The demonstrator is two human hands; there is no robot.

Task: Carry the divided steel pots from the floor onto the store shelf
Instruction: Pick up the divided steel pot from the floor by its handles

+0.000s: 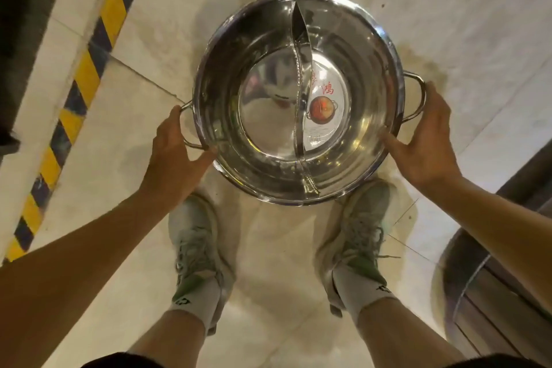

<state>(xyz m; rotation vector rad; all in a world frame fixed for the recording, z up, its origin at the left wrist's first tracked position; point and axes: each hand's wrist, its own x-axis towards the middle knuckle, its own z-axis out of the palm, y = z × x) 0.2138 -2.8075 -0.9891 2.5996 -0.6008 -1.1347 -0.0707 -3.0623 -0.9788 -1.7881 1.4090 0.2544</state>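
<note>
A round divided steel pot (pixel 260 48) with a curved divider (pixel 301 69) and a red-printed label (pixel 324 110) in its right half sits level between my hands. It covers the toes of my shoes, so it is off the floor. My left hand (pixel 173 152) is at the left wire handle, thumb against the rim. At the right wire handle, my right hand (pixel 427 140) also has its thumb on the rim. A second rim shows below the near edge; I cannot tell whether another pot is nested under it.
Pale floor tiles (pixel 125 116) lie under me. A yellow and dark striped strip (pixel 89 69) runs along the left, with a dark area beyond it. A dark curved fixture (pixel 493 278) stands close on the right. My shoes (pixel 194 242) are planted below the pot.
</note>
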